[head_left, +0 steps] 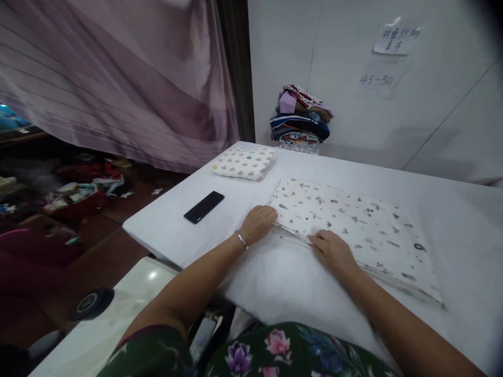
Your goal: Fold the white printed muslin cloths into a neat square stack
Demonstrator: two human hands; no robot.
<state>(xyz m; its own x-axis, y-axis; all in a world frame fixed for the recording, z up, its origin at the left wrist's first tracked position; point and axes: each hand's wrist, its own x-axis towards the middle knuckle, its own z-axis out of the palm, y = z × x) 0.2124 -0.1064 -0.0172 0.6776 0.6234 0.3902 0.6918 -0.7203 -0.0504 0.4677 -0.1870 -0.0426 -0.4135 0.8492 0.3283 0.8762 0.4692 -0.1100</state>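
Note:
A white cloth with small grey and brown prints point(346, 220) lies folded in layers on the white table point(396, 173). At the cloth's near left corner, my left hand point(258, 222) has its fingers closed over the edge. My right hand point(332, 248) pinches the near edge a little further right, with the thumb on top. A second folded cloth with grey cloud-like prints point(243, 162) sits at the table's far left corner, apart from both hands. A black phone point(204, 207) lies face up to the left of my left hand.
A stack of folded clothes point(301, 118) stands beyond the table against the white wall. A purple curtain point(157, 78) hangs at the left. Below it, cluttered items point(86, 193) cover the floor. A lower pale surface point(137, 293) adjoins the table at near left.

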